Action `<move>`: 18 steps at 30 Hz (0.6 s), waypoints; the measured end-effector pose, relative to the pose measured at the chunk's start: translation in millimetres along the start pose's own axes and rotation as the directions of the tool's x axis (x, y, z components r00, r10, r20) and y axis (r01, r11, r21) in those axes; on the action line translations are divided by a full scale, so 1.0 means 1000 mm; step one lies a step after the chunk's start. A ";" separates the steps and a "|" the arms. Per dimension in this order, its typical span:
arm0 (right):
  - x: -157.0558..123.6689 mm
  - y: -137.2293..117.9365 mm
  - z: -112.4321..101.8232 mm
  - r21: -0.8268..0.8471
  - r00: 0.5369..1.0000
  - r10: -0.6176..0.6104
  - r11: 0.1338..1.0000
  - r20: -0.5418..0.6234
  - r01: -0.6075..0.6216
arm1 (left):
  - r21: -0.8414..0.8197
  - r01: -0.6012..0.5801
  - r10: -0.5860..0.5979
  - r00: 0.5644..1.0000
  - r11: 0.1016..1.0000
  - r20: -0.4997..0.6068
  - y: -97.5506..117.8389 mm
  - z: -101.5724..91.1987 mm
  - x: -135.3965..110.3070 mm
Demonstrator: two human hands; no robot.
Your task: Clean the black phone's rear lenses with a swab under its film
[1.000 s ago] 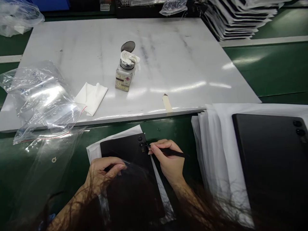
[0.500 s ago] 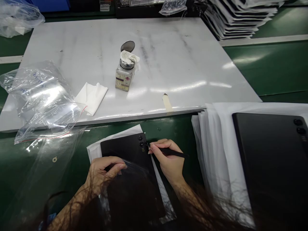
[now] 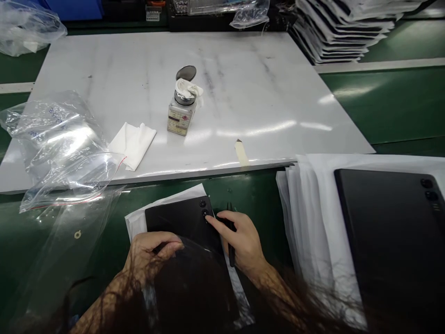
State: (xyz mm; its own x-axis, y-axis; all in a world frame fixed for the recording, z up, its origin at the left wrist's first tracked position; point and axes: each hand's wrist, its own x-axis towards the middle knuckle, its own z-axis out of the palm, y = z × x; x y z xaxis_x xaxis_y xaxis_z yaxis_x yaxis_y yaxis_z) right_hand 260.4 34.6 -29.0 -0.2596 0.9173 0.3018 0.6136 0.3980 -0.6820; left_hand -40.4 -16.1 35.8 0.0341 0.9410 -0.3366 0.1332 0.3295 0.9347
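A black tablet (image 3: 174, 214) lies back up on a white foam sleeve (image 3: 136, 223), its two round camera lenses near the far right corner. With thumb and fingers pinched, my left hand (image 3: 153, 248) holds the edge of a clear plastic film (image 3: 200, 248) over the tablet's back. One fingertip of my right hand (image 3: 241, 239) touches the lower lens. Black tweezers (image 3: 232, 253) sit within that same hand, their two tips pointing away from me. Dark hair strands and shadow hide the tablet's near part.
On the white board (image 3: 260, 106) stand a dispenser bottle (image 3: 181, 118) with raised lid and a folded white cloth (image 3: 134, 144). A clear zip bag (image 3: 66, 144) lies left. Another black tablet (image 3: 389, 222) rests on stacked foam sleeves (image 3: 313, 199) at right.
The tweezers have swung from pointing at the lens to pointing away beside the tablet. A right fingertip now touches the lower lens. My left hand still pinches the film.
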 end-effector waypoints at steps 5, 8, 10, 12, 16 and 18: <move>0.010 -0.004 0.003 -0.317 0.950 -0.303 0.896 0.070 0.309 | -0.061 0.041 -0.048 0.991 0.997 -0.127 -0.004 0.006 -0.003; 0.020 -0.008 0.003 -0.376 0.948 -0.314 0.872 0.060 0.313 | -0.036 0.001 -0.004 0.998 0.999 -0.068 -0.007 0.005 0.000; 0.024 -0.011 0.002 -0.408 0.954 -0.297 0.868 0.029 0.283 | -0.013 -0.001 0.001 1.000 1.000 -0.003 -0.008 0.002 0.002; 0.024 -0.012 0.001 -0.440 0.961 -0.278 0.864 -0.013 0.244 | -0.020 0.029 -0.029 0.999 0.999 -0.023 -0.006 0.003 0.002; 0.024 -0.010 0.000 -0.486 0.961 -0.262 0.853 -0.083 0.191 | -0.077 0.072 -0.082 0.987 0.994 -0.136 0.001 0.008 -0.002; 0.025 -0.007 0.001 -0.471 0.960 -0.257 0.864 -0.110 0.177 | -0.073 0.080 -0.088 0.989 0.994 -0.118 0.001 0.010 -0.002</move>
State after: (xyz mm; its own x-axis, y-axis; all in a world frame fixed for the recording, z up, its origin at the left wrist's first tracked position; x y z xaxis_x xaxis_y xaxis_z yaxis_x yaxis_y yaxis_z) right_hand 249.2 55.1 -17.2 -0.3246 0.7776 0.5385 0.8357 0.5024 -0.2217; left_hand -30.9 -18.3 36.6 -0.0951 0.9107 -0.4019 0.0627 0.4084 0.9106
